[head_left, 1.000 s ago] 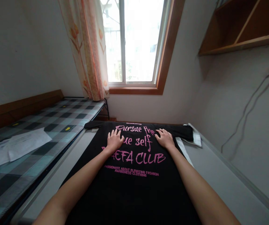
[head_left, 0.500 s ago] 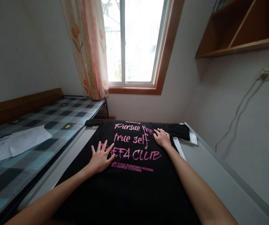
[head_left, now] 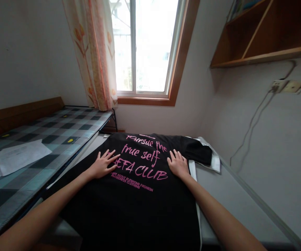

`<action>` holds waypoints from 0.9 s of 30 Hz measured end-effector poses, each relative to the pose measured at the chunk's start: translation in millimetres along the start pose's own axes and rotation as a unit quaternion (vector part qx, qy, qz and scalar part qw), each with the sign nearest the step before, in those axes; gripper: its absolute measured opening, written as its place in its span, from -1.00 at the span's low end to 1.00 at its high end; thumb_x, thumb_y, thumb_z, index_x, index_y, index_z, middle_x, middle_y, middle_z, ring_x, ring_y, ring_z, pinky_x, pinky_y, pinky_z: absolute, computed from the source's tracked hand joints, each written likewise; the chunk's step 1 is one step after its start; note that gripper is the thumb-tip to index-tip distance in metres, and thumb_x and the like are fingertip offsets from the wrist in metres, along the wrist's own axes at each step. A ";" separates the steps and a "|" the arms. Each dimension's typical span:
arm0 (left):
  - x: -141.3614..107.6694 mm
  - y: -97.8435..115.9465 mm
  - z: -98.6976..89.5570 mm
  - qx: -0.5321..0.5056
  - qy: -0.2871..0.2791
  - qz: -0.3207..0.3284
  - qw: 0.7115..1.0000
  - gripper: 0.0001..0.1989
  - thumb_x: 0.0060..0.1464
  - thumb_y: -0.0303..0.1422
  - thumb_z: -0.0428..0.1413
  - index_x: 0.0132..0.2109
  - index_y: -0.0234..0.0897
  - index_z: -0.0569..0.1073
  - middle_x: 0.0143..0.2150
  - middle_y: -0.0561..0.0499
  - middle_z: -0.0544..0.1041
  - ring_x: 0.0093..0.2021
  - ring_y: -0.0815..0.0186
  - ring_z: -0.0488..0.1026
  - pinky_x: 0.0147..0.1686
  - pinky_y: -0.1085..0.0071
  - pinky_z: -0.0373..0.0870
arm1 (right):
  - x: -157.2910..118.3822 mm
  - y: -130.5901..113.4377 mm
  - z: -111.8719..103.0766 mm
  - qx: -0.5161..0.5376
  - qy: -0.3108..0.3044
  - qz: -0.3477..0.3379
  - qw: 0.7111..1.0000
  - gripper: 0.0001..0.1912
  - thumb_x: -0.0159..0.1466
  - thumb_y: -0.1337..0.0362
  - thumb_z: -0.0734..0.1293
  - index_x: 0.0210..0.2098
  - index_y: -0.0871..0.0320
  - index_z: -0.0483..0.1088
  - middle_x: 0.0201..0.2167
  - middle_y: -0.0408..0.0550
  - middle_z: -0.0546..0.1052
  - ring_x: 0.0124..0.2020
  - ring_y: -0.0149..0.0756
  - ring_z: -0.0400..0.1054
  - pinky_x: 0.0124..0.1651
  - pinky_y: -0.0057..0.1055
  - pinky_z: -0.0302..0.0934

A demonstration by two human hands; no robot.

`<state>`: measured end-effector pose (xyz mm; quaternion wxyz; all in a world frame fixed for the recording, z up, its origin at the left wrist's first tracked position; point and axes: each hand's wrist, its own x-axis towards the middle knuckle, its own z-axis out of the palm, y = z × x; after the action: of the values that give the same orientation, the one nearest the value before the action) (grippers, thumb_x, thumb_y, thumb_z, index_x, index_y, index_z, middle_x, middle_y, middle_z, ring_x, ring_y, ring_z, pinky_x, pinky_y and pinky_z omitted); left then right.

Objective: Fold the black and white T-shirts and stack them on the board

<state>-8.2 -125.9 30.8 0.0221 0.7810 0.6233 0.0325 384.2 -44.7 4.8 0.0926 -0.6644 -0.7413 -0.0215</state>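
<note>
Risks, left to right. The bed (head_left: pixel 87 120), with loose papers (head_left: pixel 26 157), runs beside the worktop (head_left: pixel 234 195). The black shirt (head_left: pixel 137 216) lies print-up on the worktop; its left side appears to reach the bed-side edge. Judgement: a sideways pull could drop cloth into the gap there. Left hand (head_left: pixel 103 165): palm down on the shirt, fingers spread wide, no cloth seen pinched. Uneven drag from it could wrinkle or twist the front; the pink print (head_left: pixel 152 172) runs at a slant. Right hand (head_left: pixel 178 164): palm down near the shirt's right side, fingers closer together, nothing seen gripped. A push from it could bunch cloth near the right sleeve (head_left: pixel 197 150), or slide the black layer over the white fabric (head_left: pixel 215 163) showing beneath and beyond it.

Unclear, left to right. Papers cut off by the frame; text unreadable. Left sleeve cannot be made out. Left hand covers the start of some lettering. Smallest line at the top too foreshortened to read. Lower front very dark, cut off at the bottom; folds there could go unnoticed. White fabric: separate garment or part of the shirt, cannot tell. Undersides of both palms hidden, so pressure unknown.
</note>
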 end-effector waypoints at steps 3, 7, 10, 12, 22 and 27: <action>-6.3 2.8 2.4 0.000 0.004 -0.009 1.000 -0.38 0.19 0.08 -0.14 0.35 0.13 0.04 0.43 0.02 -0.04 0.40 -0.10 -0.15 0.24 -0.25 -0.18 | -2.6 3.0 -3.8 0.021 0.025 -0.011 0.999 -0.44 0.37 0.06 0.04 0.26 0.16 0.24 0.33 0.06 0.17 0.33 -0.11 -0.01 0.26 -0.16 -0.12; -18.1 9.5 7.9 0.007 0.015 -0.028 0.999 -0.40 0.21 0.07 -0.17 0.34 0.11 0.08 0.43 0.04 0.00 0.41 -0.02 -0.11 0.28 -0.15 -0.16 | 21.4 24.8 -13.8 0.041 0.097 -0.051 0.993 -0.55 0.37 0.16 0.06 0.12 0.12 0.38 0.19 0.05 0.36 0.21 -0.18 0.16 0.26 -0.19 -0.09; -27.8 22.1 13.4 0.036 0.047 -0.110 0.992 -0.43 0.23 0.01 -0.18 0.34 0.06 0.13 0.40 0.00 0.08 0.38 -0.05 -0.02 0.26 -0.14 -0.09 | 51.1 54.9 -20.1 0.023 0.082 -0.051 0.995 -0.52 0.36 0.15 0.09 0.19 0.14 0.32 0.22 0.09 0.32 0.25 -0.13 0.11 0.23 -0.17 -0.01; -34.5 32.9 16.6 0.056 0.058 -0.170 0.982 -0.42 0.22 -0.02 -0.16 0.34 0.01 0.14 0.39 -0.07 0.12 0.36 -0.13 0.02 0.23 -0.19 -0.05 | 66.3 73.6 -19.9 0.009 0.024 -0.030 0.999 -0.46 0.35 0.05 0.10 0.27 0.06 0.21 0.27 0.11 0.25 0.27 -0.04 0.08 0.18 -0.07 0.06; -35.0 30.6 19.9 0.011 0.034 -0.167 0.985 -0.37 0.21 0.00 -0.16 0.36 -0.05 0.11 0.41 -0.15 0.03 0.38 -0.18 -0.10 0.19 -0.30 -0.08 | 56.8 79.8 -4.9 -0.013 -0.012 0.032 0.999 -0.49 0.34 0.17 0.04 0.25 -0.18 0.23 0.30 -0.04 0.21 0.26 0.00 0.08 0.17 0.08 0.03; -16.2 0.0 16.1 -0.004 0.037 -0.102 0.994 -0.37 0.21 0.04 -0.16 0.35 -0.04 0.13 0.41 -0.12 0.06 0.39 -0.12 -0.10 0.23 -0.26 -0.12 | 32.9 77.3 -12.5 -0.052 -0.010 0.043 0.998 -0.47 0.35 0.17 0.02 0.28 -0.14 0.18 0.31 0.00 0.19 0.23 0.07 0.11 0.10 0.11 0.09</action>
<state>-10.5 -141.6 14.4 0.0057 0.7118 0.6997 0.0612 458.7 -5.4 15.5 0.0510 -0.7000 -0.7106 -0.0491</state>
